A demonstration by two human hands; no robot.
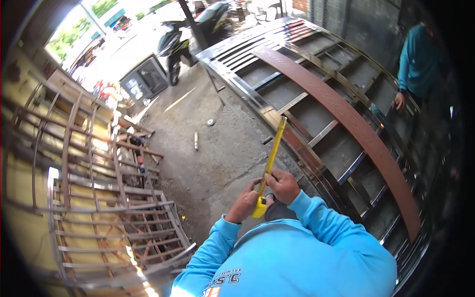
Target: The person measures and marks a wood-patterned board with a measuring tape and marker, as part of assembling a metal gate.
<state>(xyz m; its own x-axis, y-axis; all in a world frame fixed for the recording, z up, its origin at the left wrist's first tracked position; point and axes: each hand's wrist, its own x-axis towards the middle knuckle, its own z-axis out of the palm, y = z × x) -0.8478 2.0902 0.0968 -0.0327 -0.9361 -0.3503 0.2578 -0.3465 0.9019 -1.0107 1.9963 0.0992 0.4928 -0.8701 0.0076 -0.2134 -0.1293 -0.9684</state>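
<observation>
A yellow tape measure (258, 208) is held in front of my body, its blade (275, 148) drawn out and slanting up toward the metal frame. My left hand (243, 204) is closed around the case. Beside it, my right hand (282, 186) pinches the blade a little above the case. The far end of the blade overlaps the near edge of the metal frame (292, 137). Across the frame's bars lies a long reddish-brown plank (341, 111) with a wood-grain face.
Another person in a blue shirt (420, 62) stands beyond the frame, one hand hanging near it. Rusty metal grilles (114, 222) lean along the left. On the concrete floor are a small disc (211, 122) and a pale cylinder (196, 140). A motorcycle (173, 47) stands at the back.
</observation>
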